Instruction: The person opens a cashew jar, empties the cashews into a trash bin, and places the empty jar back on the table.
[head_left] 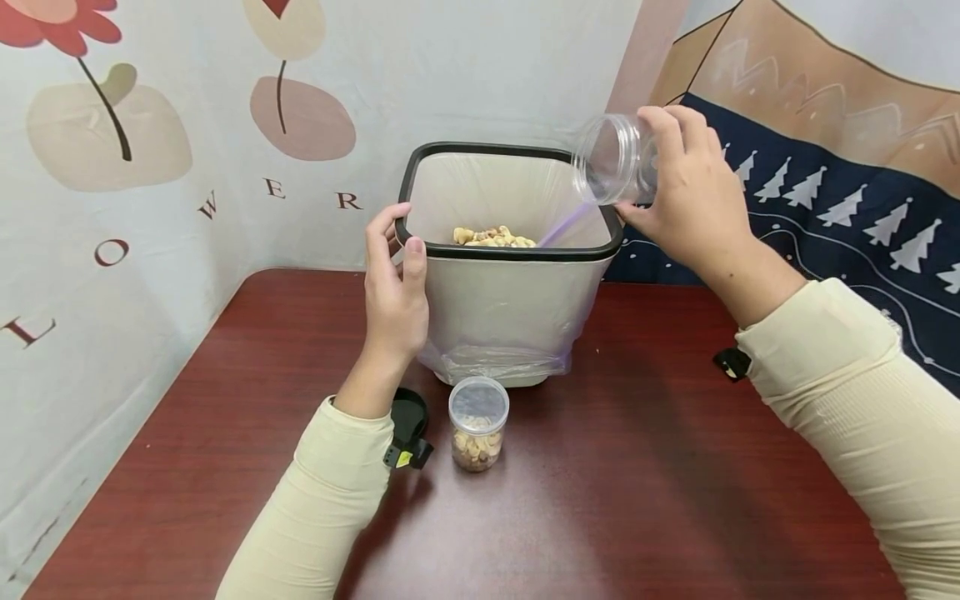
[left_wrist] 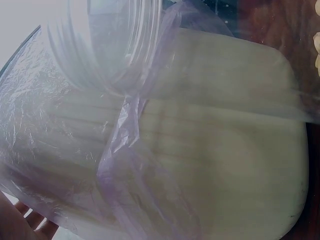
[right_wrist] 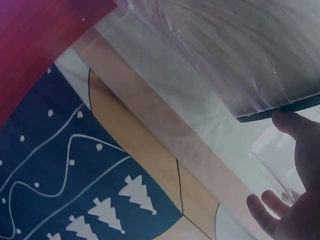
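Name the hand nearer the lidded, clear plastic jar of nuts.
Left. The left hand holds the black rim of the off-white bin, beyond and left of the lidded jar; the right hand is farther, up and right, gripping an empty clear plastic jar.

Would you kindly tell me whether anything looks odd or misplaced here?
Yes: pale nuts lie inside the lined trash bin, which looks odd because they resemble food rather than rubbish. The right hand holds a clear plastic jar tilted sideways at the bin's rim.

Printed wall hangings (head_left: 217, 125) behind a table (head_left: 645, 475) suggest a homelike corner.
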